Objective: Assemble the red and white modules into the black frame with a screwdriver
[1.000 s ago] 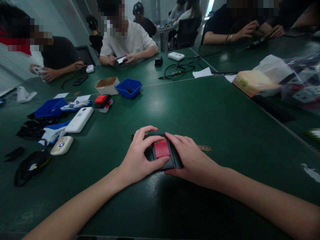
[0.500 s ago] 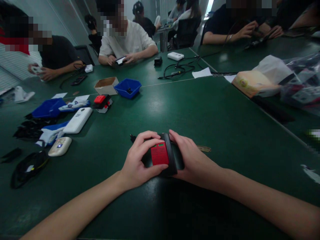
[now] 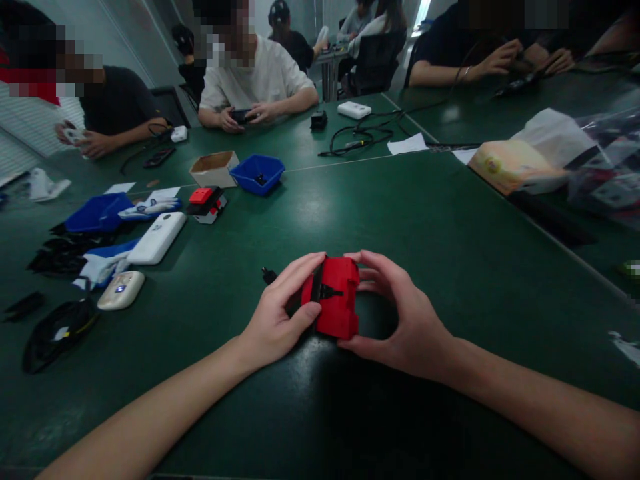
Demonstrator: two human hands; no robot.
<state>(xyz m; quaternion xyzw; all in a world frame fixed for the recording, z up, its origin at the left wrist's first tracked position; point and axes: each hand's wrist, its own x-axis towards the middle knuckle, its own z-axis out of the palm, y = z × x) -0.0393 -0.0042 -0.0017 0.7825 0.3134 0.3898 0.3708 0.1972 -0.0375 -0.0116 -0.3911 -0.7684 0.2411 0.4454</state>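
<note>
Right in front of the person, over the near part of the green table [image 3: 450, 233], a red-and-black block [image 3: 339, 300] sits between both hands, though from here I can't tell whether it touches the tabletop. The left hand [image 3: 280, 313] is closed about its left end, thumb on the black band, while the right hand [image 3: 417, 327] curves in a wide C, fingertips and thumb gripping the right end's far and near corners, palm well clear. Farther off, a blue bin [image 3: 257, 177] stands beside a cardboard box [image 3: 215, 172].
</note>
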